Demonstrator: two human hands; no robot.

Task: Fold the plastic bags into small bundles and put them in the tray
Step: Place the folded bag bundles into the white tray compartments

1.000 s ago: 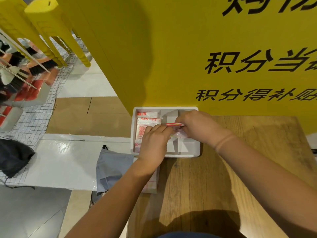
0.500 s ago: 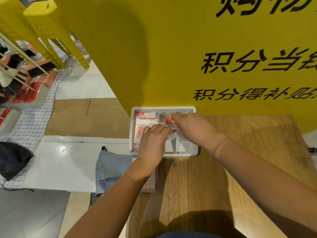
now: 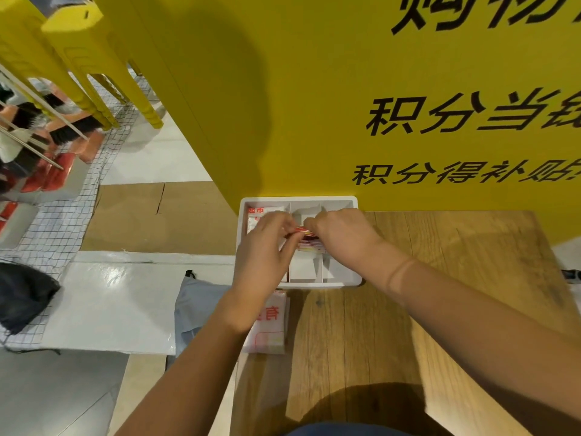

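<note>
A white tray (image 3: 341, 283) with several compartments stands at the far left of the wooden table (image 3: 408, 325), against the yellow board. My left hand (image 3: 265, 247) and my right hand (image 3: 341, 236) meet above its middle compartment and both pinch a small folded bundle of red-and-white plastic bag (image 3: 306, 234). More of that bag (image 3: 311, 247) shows just under my right hand. A folded bag with red print (image 3: 261, 212) lies in the tray's left compartment. A flat stack of bags (image 3: 270, 325) lies on the table's left edge, partly under my left forearm.
A yellow board with black characters (image 3: 408, 121) rises right behind the tray. A grey cloth bag (image 3: 198, 306) hangs off the table's left side. On the floor to the left are cardboard (image 3: 151, 215), yellow stools (image 3: 78, 58) and a black bag (image 3: 22, 294).
Both hands have shifted slightly toward the tray's back. My left hand has come up off the tray and now pinches the bundle together with my right.
</note>
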